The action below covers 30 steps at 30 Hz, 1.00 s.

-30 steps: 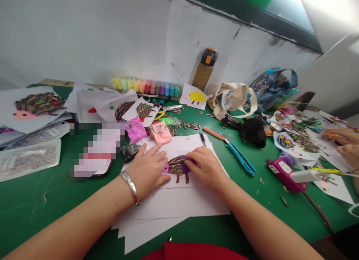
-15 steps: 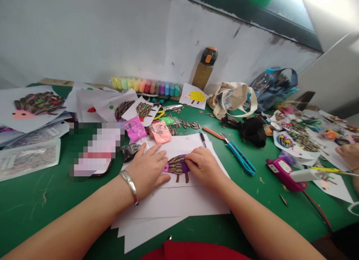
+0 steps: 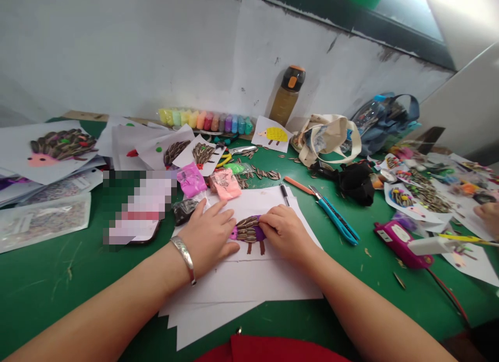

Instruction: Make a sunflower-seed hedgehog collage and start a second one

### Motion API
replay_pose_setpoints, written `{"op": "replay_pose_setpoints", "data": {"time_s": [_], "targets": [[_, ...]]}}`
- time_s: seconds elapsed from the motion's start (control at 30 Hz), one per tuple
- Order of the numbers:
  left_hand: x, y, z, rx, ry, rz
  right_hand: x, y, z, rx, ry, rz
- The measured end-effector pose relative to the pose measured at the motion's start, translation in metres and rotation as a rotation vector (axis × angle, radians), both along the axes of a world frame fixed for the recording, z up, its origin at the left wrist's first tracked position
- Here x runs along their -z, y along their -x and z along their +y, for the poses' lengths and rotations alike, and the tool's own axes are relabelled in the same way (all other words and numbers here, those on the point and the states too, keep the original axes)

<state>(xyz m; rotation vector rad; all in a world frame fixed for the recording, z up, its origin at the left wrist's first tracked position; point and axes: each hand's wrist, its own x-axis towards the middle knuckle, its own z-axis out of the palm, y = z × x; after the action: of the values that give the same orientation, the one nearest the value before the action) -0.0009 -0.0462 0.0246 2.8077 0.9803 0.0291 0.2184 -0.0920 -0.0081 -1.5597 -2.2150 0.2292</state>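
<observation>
On a stack of white paper [image 3: 268, 279] lies a hedgehog picture with a purple clay body [image 3: 258, 234], a pink face and two brown legs. Rows of striped sunflower seeds [image 3: 246, 230] cover the body's left part. My left hand [image 3: 212, 228] rests flat on the paper, fingers spread, its tips beside the hedgehog's face. My right hand [image 3: 286, 229] is closed in a pinch at the upper right of the body. A sunflower seed shows at its fingertips, mostly hidden by them.
Clay packets in pink [image 3: 192, 179], peach [image 3: 225, 183] and black [image 3: 184, 211] lie behind the paper. A pen [image 3: 284, 194], a blue utility knife [image 3: 335, 216] and a magenta glue gun [image 3: 403, 243] are to the right. A phone [image 3: 142, 211] sits left. Another person's hand [image 3: 487, 214] shows far right.
The whole view has shifted slightly to the right in the frame. Both hands keep nearly the same place on the paper and hedgehog.
</observation>
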Motion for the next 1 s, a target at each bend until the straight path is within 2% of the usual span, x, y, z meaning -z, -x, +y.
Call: {"op": "replay_pose_setpoints", "data": {"time_s": [1.0], "targets": [[0.001, 0.0, 0.0002, 0.002, -0.018, 0.014, -0.0001, 0.0004, 0.0005, -0.004, -0.007, 0.029]]}}
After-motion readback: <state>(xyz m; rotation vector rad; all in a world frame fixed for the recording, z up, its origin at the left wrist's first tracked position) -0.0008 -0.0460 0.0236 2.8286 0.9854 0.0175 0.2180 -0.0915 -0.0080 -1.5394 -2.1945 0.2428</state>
